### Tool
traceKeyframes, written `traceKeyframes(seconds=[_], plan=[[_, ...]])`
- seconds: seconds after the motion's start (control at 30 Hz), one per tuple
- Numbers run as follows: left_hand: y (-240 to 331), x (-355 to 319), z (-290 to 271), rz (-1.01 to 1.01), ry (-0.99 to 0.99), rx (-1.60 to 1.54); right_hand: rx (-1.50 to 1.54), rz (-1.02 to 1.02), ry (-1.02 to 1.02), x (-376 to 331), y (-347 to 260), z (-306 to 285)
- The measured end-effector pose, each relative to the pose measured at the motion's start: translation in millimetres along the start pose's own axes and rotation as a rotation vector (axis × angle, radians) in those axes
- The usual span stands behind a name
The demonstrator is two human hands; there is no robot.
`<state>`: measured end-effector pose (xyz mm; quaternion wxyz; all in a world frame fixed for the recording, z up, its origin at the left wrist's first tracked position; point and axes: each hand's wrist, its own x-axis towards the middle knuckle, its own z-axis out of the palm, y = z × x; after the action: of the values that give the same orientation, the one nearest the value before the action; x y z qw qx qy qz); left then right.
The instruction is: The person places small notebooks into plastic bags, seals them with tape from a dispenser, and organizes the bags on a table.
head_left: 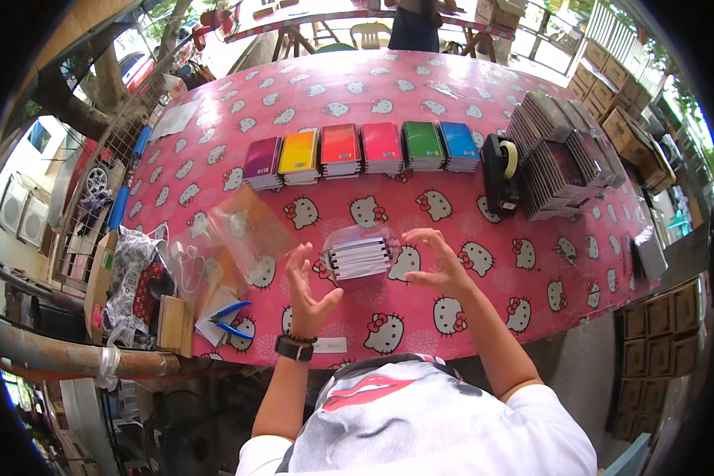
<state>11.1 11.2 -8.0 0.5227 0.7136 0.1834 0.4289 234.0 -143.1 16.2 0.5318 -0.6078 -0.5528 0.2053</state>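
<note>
A small stack of spiral notebooks [360,260], white page edges and dark bindings showing, stands on the pink table in what looks like a clear plastic bag. On its left side is my left hand [308,295], thumb and fingers apart, with a dark band on the wrist. My right hand [443,265] is at the right of the stack, fingers curved and spread. Neither hand holds anything, and a gap shows between each one and the stack. Clear plastic bags [250,230] lie flat beyond my left hand.
Several piles of coloured notebooks [340,147] form a row farther back. Right of them stand a black tape dispenser [500,178] and wrapped notebook stacks [559,159]. Blue-handled cutters [232,319], a wooden block [172,324] and a white slip [330,345] lie near the front edge.
</note>
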Motion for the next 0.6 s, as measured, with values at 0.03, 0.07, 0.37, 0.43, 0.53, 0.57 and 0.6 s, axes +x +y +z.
traceKeyframes(seconds=[0.03, 0.07, 0.37, 0.43, 0.53, 0.57, 0.6], plan=[[0.1, -4.2, -0.5, 0.048, -0.064, 0.103, -0.043, -0.059, -0.061, -0.3, -5.7, 0.6], [0.7, -7.7, -0.7, 0.096, -0.129, 0.204, -0.086, -0.118, -0.122, 1.9, -12.0, 2.8], [8.9, 5.6, -17.9, 0.264, -0.38, 0.512, -0.293, -0.161, -0.385, 26.6, -12.6, 15.7], [9.9, 8.0, -19.7, 0.249, -0.48, 0.51, -0.315, -0.141, -0.46, 28.0, -14.8, 14.0], [16.8, 16.5, -25.7, 0.287, -0.53, 0.573, -0.307, -0.162, -0.529, 33.7, -14.4, 8.5], [16.5, 17.1, -25.5, 0.247, -0.561, 0.575, -0.318, -0.156, -0.523, 34.2, -16.3, 7.9], [16.2, 15.6, -26.0, 0.205, -0.592, 0.577, -0.327, -0.151, -0.518, 33.9, -19.0, 8.7]])
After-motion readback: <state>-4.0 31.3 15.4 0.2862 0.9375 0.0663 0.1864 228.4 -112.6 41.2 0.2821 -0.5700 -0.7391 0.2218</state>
